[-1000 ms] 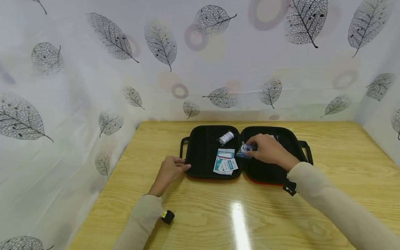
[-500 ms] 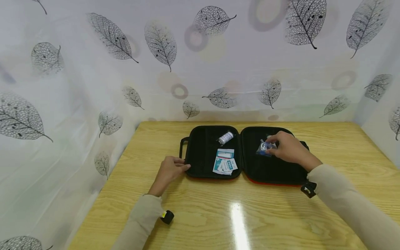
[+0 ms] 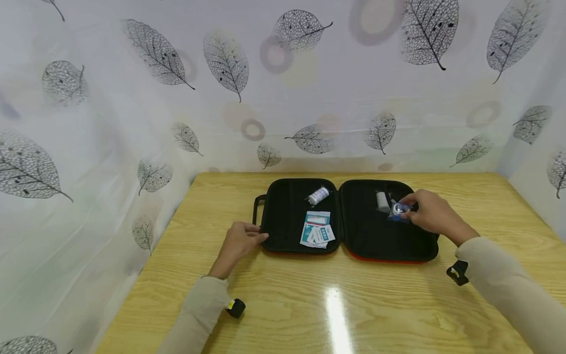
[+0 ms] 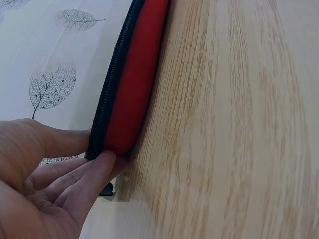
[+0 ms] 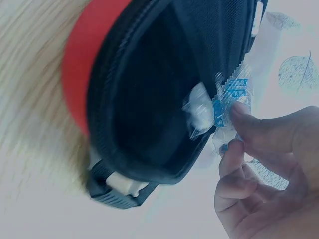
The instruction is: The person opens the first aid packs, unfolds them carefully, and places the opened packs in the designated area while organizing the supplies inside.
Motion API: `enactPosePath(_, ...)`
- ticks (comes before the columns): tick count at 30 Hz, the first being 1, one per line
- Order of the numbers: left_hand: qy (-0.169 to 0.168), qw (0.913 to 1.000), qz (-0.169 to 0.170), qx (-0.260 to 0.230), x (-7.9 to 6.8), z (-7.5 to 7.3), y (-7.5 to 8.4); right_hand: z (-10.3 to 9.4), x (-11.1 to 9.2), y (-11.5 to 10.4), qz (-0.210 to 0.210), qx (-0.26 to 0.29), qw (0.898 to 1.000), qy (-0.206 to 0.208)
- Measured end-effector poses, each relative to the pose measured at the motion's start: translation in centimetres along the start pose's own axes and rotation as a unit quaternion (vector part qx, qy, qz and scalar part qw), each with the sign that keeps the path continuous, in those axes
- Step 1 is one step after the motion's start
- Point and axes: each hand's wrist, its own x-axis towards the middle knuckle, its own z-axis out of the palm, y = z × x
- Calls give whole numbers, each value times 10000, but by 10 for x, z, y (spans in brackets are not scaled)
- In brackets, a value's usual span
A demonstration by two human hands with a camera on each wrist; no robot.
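An open black zip case with red sides (image 3: 278, 211) lies flat on the table, its two halves side by side. At its left near corner my left hand (image 3: 239, 246) grips the edge, thumb on the zipped rim and fingers against the red side (image 4: 130, 89) in the left wrist view. Over the right half, my right hand (image 3: 435, 214) pinches a small clear plastic packet with blue print (image 3: 398, 210) between thumb and finger. A white ring-shaped thing shows inside this packet. Close to it in the case is a white roll in clear wrap (image 3: 382, 201).
In the left half lie a wrapped white roll with print (image 3: 319, 195) and several flat teal-and-white sachets (image 3: 318, 231). A black carry handle (image 3: 256, 209) sticks out at the left. The wooden table (image 3: 283, 295) meets a leaf-patterned curtain (image 3: 327, 98) at the back.
My right hand has carried the clear packet rightwards from the case's middle hinge to the far right half, uncovering the white wrapped roll. My left hand has stayed at the corner.
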Motion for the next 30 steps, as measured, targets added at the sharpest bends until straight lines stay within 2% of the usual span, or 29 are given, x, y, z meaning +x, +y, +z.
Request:
enactPosePath(13,-15,10000,-25,-49,-1,1,0,2,-2,22,17,-3,10000,-44)
enactPosePath(19,-6,10000,-34,-58,-1,1,0,5,1,25,1,-119,9998,-168)
enactPosePath(25,2,10000,-48,-82,-1,1,0,10,6,24,-103,-323,9994,-99)
enactPosePath(30,4,9999,-35,-122,0,1,-1,11,9,22,-12,-392,9992,-48)
